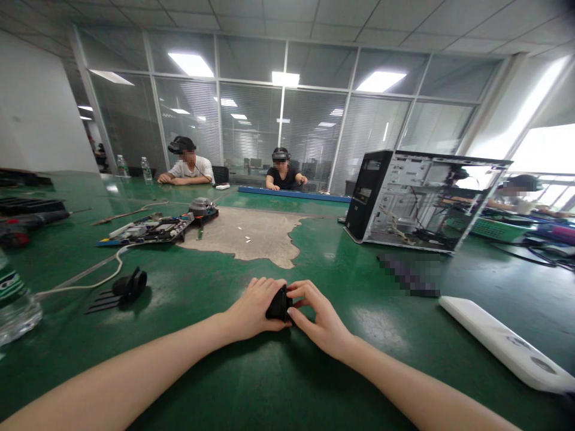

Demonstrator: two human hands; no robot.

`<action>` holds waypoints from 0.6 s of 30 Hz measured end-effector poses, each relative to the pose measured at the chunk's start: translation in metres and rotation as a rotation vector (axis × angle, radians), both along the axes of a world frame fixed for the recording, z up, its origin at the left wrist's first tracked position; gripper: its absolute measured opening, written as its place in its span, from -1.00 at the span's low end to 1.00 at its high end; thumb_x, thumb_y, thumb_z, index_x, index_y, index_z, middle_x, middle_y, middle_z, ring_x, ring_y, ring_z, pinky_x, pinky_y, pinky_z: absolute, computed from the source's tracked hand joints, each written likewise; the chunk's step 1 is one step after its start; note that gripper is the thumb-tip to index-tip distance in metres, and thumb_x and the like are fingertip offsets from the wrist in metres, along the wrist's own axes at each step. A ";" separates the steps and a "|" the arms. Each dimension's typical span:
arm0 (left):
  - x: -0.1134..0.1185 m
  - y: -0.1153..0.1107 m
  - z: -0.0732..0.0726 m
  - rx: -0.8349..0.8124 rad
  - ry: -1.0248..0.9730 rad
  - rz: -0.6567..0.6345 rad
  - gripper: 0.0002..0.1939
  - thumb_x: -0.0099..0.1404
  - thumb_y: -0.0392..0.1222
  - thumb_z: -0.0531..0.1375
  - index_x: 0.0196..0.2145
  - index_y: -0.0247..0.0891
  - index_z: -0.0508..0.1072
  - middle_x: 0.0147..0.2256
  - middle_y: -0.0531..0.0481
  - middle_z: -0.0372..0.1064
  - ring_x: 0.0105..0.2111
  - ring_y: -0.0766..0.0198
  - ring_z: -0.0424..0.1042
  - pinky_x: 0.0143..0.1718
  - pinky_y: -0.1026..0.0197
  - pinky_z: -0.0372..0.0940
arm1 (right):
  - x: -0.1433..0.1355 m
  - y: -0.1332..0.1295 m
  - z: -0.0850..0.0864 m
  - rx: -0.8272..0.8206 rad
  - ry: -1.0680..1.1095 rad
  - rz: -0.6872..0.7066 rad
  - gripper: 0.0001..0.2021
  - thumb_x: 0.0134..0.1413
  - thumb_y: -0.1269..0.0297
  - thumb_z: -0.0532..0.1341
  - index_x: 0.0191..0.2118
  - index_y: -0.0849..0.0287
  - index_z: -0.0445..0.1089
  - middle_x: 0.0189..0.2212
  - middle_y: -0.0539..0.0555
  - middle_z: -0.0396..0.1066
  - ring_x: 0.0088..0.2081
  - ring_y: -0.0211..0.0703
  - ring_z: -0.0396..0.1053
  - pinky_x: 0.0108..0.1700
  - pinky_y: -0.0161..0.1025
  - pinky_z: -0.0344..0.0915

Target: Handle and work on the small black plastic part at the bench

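Observation:
My left hand (252, 309) is wrapped around a small black object (276, 305) just above the green tabletop, in the middle of the view. From the other side, my right hand (320, 317) pinches the object's right edge between thumb and fingers. Its exact kind is hard to make out, since the fingers cover much of it. Left of my hands lies a black part with a round end and several flat prongs (128, 286). A circuit board (155, 230) with a cooler (203, 208) beside it lies farther back on the left.
An opened computer case (375, 200) stands at the right rear. A long white device (503, 338) and a blurred dark item (408, 275) lie on the right. At the left edge is a water bottle (15, 299). Two people (191, 170) sit across the table (215, 383).

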State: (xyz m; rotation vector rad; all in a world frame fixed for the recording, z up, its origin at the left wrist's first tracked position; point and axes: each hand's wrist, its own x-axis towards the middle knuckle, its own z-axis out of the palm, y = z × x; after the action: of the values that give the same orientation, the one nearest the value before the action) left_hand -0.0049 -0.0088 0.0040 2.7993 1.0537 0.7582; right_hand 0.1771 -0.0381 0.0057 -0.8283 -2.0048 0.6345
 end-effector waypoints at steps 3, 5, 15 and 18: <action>0.000 0.000 0.000 0.000 -0.003 0.005 -0.37 0.02 0.02 0.23 -0.02 -0.23 0.08 -0.16 -0.06 0.26 -0.21 0.10 0.21 -0.21 0.10 0.06 | -0.001 0.000 -0.001 -0.013 0.020 -0.014 -0.79 0.01 0.45 0.10 -0.18 0.15 0.22 -0.18 0.09 0.20 -0.12 -0.18 0.24 -0.17 -0.24 0.33; 0.000 0.001 -0.001 -0.001 -0.001 0.006 -0.38 0.03 0.03 0.23 -0.03 -0.22 0.09 -0.15 -0.06 0.26 -0.21 0.09 0.21 -0.21 0.09 0.06 | -0.001 0.002 -0.002 -0.074 0.033 -0.023 -0.75 0.02 0.44 0.10 -0.13 0.14 0.18 -0.17 0.10 0.21 -0.11 -0.18 0.25 -0.18 -0.23 0.34; -0.001 0.000 0.001 -0.003 0.003 0.006 -0.38 0.02 0.02 0.23 -0.02 -0.22 0.09 -0.16 -0.06 0.26 -0.21 0.10 0.21 -0.21 0.11 0.07 | 0.000 0.001 -0.001 -0.063 0.019 0.004 -0.80 0.01 0.41 0.12 -0.18 0.15 0.22 -0.19 0.09 0.25 -0.14 -0.17 0.28 -0.17 -0.22 0.33; 0.000 -0.001 0.002 -0.006 -0.010 0.002 -0.37 0.02 0.03 0.23 -0.02 -0.22 0.09 -0.16 -0.05 0.26 -0.21 0.11 0.22 -0.20 0.11 0.06 | 0.000 0.000 0.000 0.017 0.028 -0.019 -0.84 0.03 0.42 0.10 -0.22 0.14 0.24 -0.17 0.10 0.22 -0.11 -0.16 0.25 -0.16 -0.22 0.32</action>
State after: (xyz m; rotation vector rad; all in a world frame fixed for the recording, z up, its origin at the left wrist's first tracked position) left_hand -0.0053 -0.0095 0.0057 2.7874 1.0555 0.7672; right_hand 0.1769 -0.0386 0.0058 -0.8232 -1.9728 0.6138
